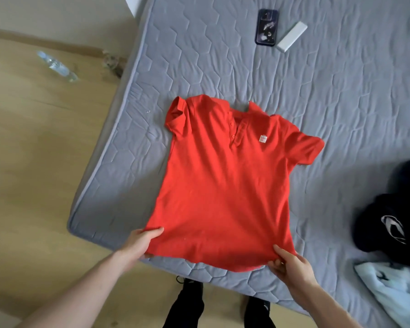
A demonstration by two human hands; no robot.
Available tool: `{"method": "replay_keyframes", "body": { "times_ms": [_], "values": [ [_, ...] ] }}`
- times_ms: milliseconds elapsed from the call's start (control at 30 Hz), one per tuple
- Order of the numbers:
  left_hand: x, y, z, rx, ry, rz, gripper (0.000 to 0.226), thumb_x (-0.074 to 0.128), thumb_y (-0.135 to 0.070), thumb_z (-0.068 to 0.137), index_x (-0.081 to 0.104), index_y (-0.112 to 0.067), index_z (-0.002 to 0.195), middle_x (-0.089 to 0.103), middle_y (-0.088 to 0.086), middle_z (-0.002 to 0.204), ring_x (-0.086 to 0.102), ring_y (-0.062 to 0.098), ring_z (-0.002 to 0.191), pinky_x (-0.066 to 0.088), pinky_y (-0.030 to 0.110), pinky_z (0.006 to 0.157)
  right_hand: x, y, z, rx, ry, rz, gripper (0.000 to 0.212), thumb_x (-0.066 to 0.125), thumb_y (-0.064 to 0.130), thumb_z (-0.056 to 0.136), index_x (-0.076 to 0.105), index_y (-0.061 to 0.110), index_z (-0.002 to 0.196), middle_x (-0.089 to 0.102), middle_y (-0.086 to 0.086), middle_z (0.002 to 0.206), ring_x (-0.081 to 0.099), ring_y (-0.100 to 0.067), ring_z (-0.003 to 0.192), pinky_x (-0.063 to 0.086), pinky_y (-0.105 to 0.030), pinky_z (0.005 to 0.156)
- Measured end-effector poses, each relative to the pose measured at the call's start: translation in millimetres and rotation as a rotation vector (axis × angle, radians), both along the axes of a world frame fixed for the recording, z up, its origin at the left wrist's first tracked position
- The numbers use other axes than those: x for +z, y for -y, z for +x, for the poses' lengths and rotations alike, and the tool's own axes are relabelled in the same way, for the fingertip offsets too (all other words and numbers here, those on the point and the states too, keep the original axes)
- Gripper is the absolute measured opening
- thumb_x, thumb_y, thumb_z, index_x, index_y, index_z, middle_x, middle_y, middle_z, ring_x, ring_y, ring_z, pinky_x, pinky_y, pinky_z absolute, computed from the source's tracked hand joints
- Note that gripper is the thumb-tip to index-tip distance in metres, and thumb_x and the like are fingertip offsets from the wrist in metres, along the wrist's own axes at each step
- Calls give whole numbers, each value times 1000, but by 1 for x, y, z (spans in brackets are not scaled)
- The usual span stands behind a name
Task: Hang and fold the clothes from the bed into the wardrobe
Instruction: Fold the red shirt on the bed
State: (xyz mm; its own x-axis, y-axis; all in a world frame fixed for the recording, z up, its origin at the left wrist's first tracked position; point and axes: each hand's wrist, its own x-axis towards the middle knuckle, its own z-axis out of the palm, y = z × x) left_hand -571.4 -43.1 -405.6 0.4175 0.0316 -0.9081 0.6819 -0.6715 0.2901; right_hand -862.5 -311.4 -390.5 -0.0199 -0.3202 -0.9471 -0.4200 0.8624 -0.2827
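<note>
A red polo shirt [225,183] lies face up and spread out on the grey quilted mattress [341,102], collar away from me, a small white logo on its chest. My left hand [142,240] pinches the hem's left corner with the thumb on top. My right hand [289,263] grips the hem's right corner, fingers curled under the cloth. Both sleeves lie out to the sides.
A dark navy garment [393,209] and a pale blue one [395,287] lie at the mattress's right edge. A phone [266,27] and a white box [291,36] rest at the far side. A plastic bottle [57,66] lies on the wooden floor at left.
</note>
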Motion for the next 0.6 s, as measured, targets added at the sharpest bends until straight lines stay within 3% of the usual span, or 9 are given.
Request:
{"method": "replay_keyframes", "body": {
  "times_ms": [67, 167, 233, 300, 400, 467, 533, 600],
  "values": [
    [-8, -6, -6, 10, -12, -22, 29, 83, -34, 83, 75, -7, 91, 79, 0, 81, 74, 17, 69, 58, 33, 65, -7, -2, -6, 330, -53, -74, 35, 74, 33, 95, 65, 4, 79, 63, -10, 65, 66, -22, 65, 62, -37, 74],
    [-18, -10, -16, -44, 91, 27, 32, 84, -43, 80, 74, -12, 83, 78, -11, 77, 74, 10, 79, 56, 30, 74, -14, -4, -7, 811, -109, -298, 37, 82, 43, 85, 65, 15, 69, 59, 10, 73, 55, -8, 63, 46, -30, 67],
    [-22, -12, -22, -37, 131, 46, 28, 86, -38, 78, 73, -13, 79, 77, -13, 73, 74, 12, 81, 59, 34, 76, -17, -7, -8, 822, -102, -350, 20, 89, 34, 79, 73, 23, 80, 68, 17, 89, 65, -6, 78, 47, -28, 73],
    [-21, -13, -29, -28, 119, 26, 22, 88, -28, 78, 74, -13, 84, 79, -6, 80, 76, 19, 86, 62, 41, 80, -19, -11, -9, 680, -91, -305, 19, 91, 28, 77, 78, 20, 89, 78, 7, 81, 74, -13, 77, 52, -26, 68],
    [-18, -13, -32, 22, 104, -13, 26, 87, -16, 79, 73, -7, 99, 79, 7, 94, 75, 26, 86, 61, 36, 61, -24, -19, -11, 353, -88, -191, 20, 88, 28, 81, 78, 12, 91, 80, -3, 79, 77, -18, 73, 56, -28, 66],
    [-20, -15, -31, -47, 101, 18, 28, 86, -14, 81, 71, -6, 104, 77, 12, 97, 75, 28, 80, 59, 32, 54, -29, -27, -15, 371, -142, -215, 20, 85, 27, 85, 76, 13, 94, 80, -3, 81, 77, -20, 75, 56, -31, 69],
    [-25, -20, -27, -306, 40, 109, 28, 83, -20, 83, 69, -10, 104, 77, 8, 89, 76, 26, 70, 59, 32, 53, -37, -32, -22, 580, -241, -251, 22, 82, 29, 86, 73, 13, 98, 76, -3, 87, 72, -22, 82, 54, -34, 76],
    [-30, -24, -17, -718, -25, 257, 26, 79, -29, 78, 66, -17, 97, 76, -1, 82, 74, 18, 68, 58, 30, 60, -43, -36, -27, 787, -341, -231, 29, 78, 29, 85, 67, 12, 106, 69, 0, 89, 65, -26, 88, 47, -34, 77]
  ]
}}
